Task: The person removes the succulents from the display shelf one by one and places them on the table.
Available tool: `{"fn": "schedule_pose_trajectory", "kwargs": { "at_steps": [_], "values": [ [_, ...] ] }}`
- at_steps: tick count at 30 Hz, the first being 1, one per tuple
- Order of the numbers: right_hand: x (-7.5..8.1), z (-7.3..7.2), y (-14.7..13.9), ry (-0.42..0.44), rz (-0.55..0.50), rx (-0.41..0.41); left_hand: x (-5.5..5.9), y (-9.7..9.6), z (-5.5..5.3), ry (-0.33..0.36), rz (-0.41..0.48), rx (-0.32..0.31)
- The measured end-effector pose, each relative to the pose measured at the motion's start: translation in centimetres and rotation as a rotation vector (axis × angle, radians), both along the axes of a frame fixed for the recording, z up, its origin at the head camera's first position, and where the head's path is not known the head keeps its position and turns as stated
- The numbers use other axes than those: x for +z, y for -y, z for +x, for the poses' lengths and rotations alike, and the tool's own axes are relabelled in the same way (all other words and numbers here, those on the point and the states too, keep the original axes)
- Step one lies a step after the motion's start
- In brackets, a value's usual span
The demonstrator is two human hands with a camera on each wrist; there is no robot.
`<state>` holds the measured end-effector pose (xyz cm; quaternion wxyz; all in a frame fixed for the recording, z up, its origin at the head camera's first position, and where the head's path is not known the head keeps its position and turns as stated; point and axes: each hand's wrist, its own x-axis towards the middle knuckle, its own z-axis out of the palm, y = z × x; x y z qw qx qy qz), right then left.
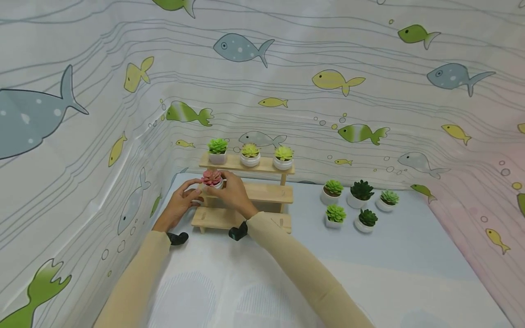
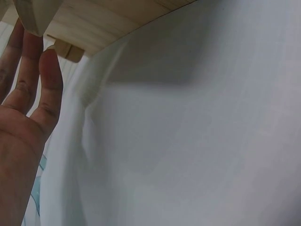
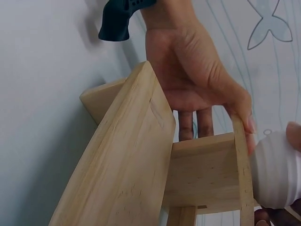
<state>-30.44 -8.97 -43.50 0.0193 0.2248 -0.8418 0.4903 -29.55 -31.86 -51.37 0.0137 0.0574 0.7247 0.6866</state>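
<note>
A pale round pot (image 3: 275, 172) holding one pink succulent (image 1: 211, 177) is at 10 o'clock on the three-tier wooden shelf (image 1: 262, 193), by the end of the middle tier (whether its base touches the wood, I cannot tell). The right hand (image 1: 234, 190), at 4 o'clock from it, pinches it between thumb and fingers; the left hand (image 1: 180, 202), at 8 o'clock, is partly open, its loosely bent fingers close against the pot's side. Three containers line the top tier at 12 o'clock: one square pot (image 1: 218, 158) with a bright green plant, two round pots (image 1: 250, 159) with yellow-green ones. At 3 o'clock from the shelf, five white pots (image 1: 331, 197) stand on the surface (image 1: 311, 255), three with light green succulents, two with dark green.
</note>
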Motion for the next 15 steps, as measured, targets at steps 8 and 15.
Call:
{"fn": "schedule_pose_trajectory", "kwargs": {
  "at_steps": [8, 15],
  "values": [
    [0.0, 0.3, -0.4, 0.03, -0.054, -0.017, 0.1, -0.2, 0.2, -0.015, -0.021, 0.005],
    [0.5, 0.9, -1.4, 0.007, -0.072, -0.01, 0.4, -0.3, 0.4, -0.005, -0.026, 0.02]
  ]
}}
